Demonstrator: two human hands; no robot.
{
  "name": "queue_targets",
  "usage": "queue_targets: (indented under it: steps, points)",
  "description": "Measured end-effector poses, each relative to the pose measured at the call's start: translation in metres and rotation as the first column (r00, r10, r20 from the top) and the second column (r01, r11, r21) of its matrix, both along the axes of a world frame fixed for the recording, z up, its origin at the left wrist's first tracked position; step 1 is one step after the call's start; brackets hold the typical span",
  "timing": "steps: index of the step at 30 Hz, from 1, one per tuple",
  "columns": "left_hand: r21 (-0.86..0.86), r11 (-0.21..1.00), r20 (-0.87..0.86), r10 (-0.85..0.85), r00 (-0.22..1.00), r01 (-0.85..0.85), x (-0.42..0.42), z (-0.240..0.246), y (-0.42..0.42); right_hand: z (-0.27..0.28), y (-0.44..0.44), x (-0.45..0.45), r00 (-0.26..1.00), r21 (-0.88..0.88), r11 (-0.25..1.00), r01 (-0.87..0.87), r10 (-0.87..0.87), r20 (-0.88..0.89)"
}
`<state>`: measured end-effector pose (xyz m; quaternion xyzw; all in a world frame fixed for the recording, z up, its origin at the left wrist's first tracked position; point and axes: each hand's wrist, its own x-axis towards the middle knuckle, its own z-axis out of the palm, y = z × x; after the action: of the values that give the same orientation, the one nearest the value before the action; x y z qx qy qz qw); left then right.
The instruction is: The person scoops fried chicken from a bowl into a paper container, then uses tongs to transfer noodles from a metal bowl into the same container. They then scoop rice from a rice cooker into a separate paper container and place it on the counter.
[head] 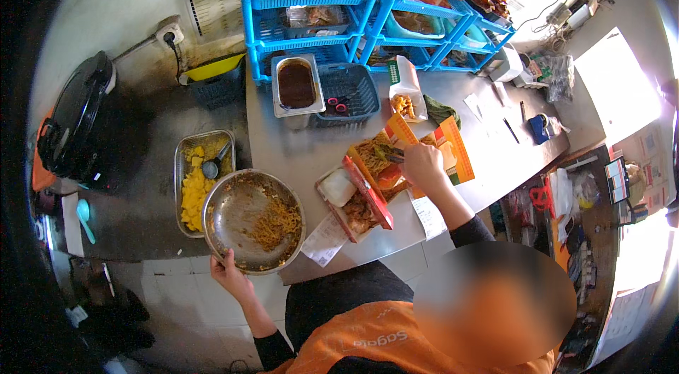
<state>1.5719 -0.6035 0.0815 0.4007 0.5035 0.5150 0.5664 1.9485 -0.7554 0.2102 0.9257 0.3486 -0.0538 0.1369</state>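
My left hand (232, 279) grips the rim of a round steel bowl (225, 207), tilted at the counter's edge. Fried noodles (275, 226) lie on the bowl's right side. My right hand (424, 164) is closed around dark tongs (393, 153), their tips at the noodles (371, 155) in an open cardboard food box (404, 130). Another open box (460, 148) stands right of it, partly hidden by my hand. In front, a red-sided box (367, 186) contains a white wrapped block (338, 188) and browned fried pieces (359, 212).
Left of the bowl, a steel tray (179, 183) contains yellow food and a ladle (211, 167). Behind stand a pan of dark sauce (297, 85), a grey basket (358, 93) and blue shelf racks (313, 0). Paper slips (324, 240) lie near the front edge. A black cooker (79, 114) sits far left.
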Motion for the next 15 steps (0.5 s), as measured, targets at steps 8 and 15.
queue_targets:
  steps: [8,15]
  points:
    - [-0.014,1.000,-0.076,0.004,0.997,-0.005,0.003,0.005,0.001,0.029,-0.017,-0.006,0.999,0.100,0.994,0.033,-0.029,-0.040]
    - [0.015,1.000,-0.109,0.003,0.994,-0.002,0.014,0.021,-0.003,0.034,-0.033,-0.009,0.998,0.218,0.976,-0.013,0.025,-0.052]
